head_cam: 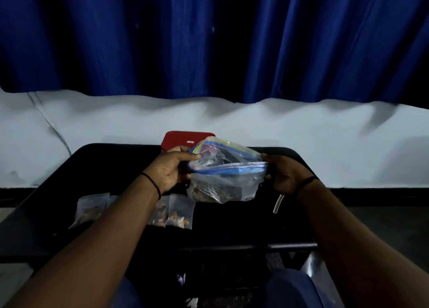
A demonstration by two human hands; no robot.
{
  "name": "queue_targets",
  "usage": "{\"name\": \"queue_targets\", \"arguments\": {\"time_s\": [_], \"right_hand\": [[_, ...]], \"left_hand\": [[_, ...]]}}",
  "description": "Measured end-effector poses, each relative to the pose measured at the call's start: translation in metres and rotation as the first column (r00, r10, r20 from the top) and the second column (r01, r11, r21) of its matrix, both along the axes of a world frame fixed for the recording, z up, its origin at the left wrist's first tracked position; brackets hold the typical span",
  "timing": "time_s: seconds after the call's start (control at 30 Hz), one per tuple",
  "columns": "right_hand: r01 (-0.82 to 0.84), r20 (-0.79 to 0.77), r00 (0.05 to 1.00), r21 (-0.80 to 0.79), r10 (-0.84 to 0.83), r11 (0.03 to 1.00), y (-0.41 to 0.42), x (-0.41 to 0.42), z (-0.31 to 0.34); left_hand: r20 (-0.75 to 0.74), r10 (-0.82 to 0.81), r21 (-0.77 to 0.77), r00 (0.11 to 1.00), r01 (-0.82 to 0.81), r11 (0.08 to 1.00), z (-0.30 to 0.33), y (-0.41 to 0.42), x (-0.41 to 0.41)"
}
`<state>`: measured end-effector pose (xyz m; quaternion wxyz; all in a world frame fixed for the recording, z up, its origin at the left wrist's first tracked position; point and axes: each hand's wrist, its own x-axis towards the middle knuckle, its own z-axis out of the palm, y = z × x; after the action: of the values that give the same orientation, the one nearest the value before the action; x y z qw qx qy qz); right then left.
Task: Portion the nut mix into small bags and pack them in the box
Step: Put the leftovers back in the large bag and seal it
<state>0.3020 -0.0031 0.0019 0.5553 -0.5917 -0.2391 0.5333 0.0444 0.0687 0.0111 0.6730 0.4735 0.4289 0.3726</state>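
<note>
Above the black table [232,224] I hold a large clear zip bag [225,184] with a blue seal strip; brown nut mix lies in its bottom. My left hand [170,168] grips the bag's left end at the mouth and my right hand [285,175] grips the right end, so the mouth gapes. A red box [185,140] with its lid on lies at the table's far edge, just behind the bag. Small clear bags of nuts lie flat near the front left: one [89,211] left of my forearm, another [181,212] right of it, a third partly hidden between.
A short clear tube-like piece [277,203] shows under my right wrist. A white cloth-covered surface [325,142] lies beyond the table, backed by a blue curtain [209,40]. The table's front rail [255,246] is close to my knees.
</note>
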Motion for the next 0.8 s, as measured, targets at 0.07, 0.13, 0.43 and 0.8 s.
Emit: {"name": "queue_targets", "arguments": {"time_s": [0.07,0.13,0.43,0.8], "right_hand": [[-0.004,0.111,0.994,-0.020,0.006,1.000,-0.006,0.001,0.009],[0.054,0.301,0.952,0.019,-0.057,0.998,-0.011,-0.003,0.019],[0.089,0.981,-0.185,-0.040,0.056,0.995,-0.027,-0.031,0.059],[0.141,0.754,0.623,0.156,-0.210,0.978,-0.021,-0.021,0.050]], "left_hand": [[-0.088,0.043,0.076,0.995,-0.036,0.996,0.008,0.003,0.000],[-0.192,0.127,0.186,0.973,-0.091,0.978,0.017,0.002,0.002],[-0.643,0.556,0.633,0.527,-0.042,0.773,0.024,0.000,-0.006],[-0.672,0.534,0.623,0.513,0.002,0.782,0.039,0.008,-0.021]]}}
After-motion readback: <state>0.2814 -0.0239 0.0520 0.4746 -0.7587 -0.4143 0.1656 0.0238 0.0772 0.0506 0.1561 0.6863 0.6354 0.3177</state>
